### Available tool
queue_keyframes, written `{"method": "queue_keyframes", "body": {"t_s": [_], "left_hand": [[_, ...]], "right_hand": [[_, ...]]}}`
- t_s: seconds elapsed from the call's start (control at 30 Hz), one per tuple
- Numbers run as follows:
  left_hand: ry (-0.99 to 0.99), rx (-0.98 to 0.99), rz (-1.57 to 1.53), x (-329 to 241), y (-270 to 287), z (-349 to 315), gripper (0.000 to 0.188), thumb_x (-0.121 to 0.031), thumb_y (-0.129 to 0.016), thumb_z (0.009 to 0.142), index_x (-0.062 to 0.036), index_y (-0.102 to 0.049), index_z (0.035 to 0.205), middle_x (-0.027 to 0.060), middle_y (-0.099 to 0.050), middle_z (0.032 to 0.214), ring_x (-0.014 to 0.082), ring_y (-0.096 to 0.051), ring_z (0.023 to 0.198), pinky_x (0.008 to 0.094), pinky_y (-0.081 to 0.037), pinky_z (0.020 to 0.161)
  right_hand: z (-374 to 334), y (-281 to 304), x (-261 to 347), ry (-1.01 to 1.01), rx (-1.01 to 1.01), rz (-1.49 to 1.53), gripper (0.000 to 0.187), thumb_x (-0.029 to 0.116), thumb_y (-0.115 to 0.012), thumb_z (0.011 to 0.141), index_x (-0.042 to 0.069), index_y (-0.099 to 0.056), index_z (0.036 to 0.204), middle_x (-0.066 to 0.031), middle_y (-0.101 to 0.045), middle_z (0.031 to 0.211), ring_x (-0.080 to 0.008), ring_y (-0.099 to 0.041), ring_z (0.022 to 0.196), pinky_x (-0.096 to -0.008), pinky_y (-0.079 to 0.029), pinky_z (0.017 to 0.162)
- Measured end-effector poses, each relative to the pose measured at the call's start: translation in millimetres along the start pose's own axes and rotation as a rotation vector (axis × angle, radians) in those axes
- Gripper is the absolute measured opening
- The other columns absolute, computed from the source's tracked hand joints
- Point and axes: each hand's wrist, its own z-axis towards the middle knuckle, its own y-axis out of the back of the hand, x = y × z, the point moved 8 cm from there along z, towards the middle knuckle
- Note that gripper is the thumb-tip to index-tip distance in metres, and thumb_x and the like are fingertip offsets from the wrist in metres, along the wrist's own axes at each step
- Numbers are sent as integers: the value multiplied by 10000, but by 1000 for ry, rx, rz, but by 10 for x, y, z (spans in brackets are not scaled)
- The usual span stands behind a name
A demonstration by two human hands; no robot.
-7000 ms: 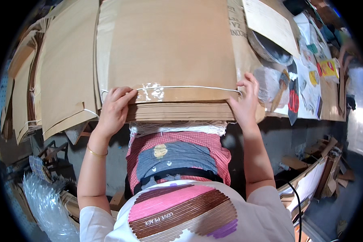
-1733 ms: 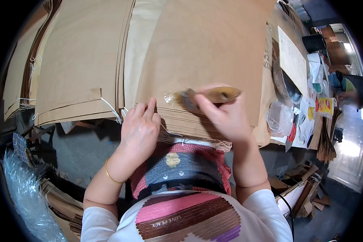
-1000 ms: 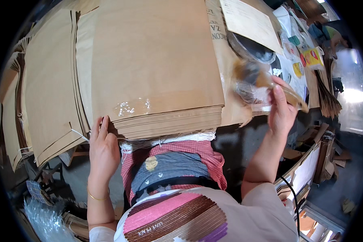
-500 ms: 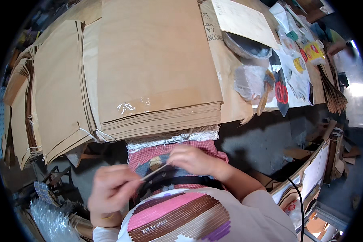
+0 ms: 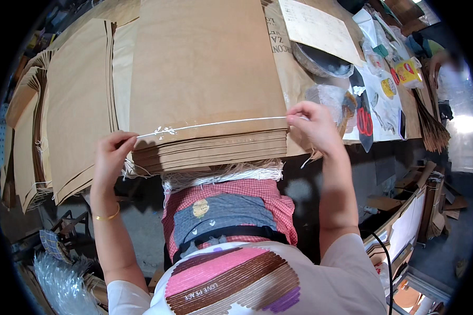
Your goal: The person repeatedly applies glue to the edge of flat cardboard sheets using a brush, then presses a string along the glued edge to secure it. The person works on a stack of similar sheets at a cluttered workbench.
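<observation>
From here, I see my left hand point(image 5: 115, 144) and right hand point(image 5: 304, 116) each pinched on the white cord point(image 5: 220, 123), stretched straight across the top brown sheet point(image 5: 205, 68), just inside its near edge. I judge it best to press it flat, with even tension, along the shiny patch point(image 5: 161, 129).

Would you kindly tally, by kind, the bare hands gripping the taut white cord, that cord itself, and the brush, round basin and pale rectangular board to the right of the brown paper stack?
Hands (left hand, right hand): 2
Taut white cord: 1
Brush: 1
Round basin: 1
Pale rectangular board: 1
Total: 6
</observation>
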Motion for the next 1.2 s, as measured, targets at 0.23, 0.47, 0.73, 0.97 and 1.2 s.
{"method": "queue_keyframes", "body": {"t_s": [0.23,0.47,0.73,0.97,1.2], "left_hand": [[43,-107,83,472,-191,173,101,-58,-660,804,42,-655,804,64,-644,737,115,-606,681,246,-483,637],[-447,-430,779,-293,-267,-46,184,-25,-669,732,-7,-627,911,118,-589,877,287,-591,788,356,-481,665],[-591,-19,516,-203,-539,-153,401,94,-536,736,-30,-598,1111,128,-572,1037,313,-535,967,386,-442,825],[-495,188,387,-295,-453,-10,362,-156,-705,691,9,-648,1008,111,-588,1000,298,-527,964,373,-442,846],[50,209,181,127,-381,267,317,-153,-777,649,19,-651,884,124,-605,906,288,-565,886,359,-468,784]], "right_hand": [[223,-176,-404,118,-133,-243,78,53,-684,763,4,-644,809,-15,-593,745,-87,-560,707,-227,-459,626],[197,-307,-600,-230,143,408,135,-18,-630,761,43,-510,751,13,-507,661,-76,-506,597,-229,-400,518],[-3,-273,18,458,-405,-439,276,-9,-707,667,43,-513,856,-50,-572,725,-226,-589,726,-309,-476,610],[105,-538,88,594,-30,-368,37,29,-694,746,8,-677,771,-63,-646,812,-197,-603,764,-299,-475,659],[407,-514,-266,4,-55,18,124,80,-704,793,-29,-653,764,-27,-577,663,-82,-504,615,-236,-410,563]]}}
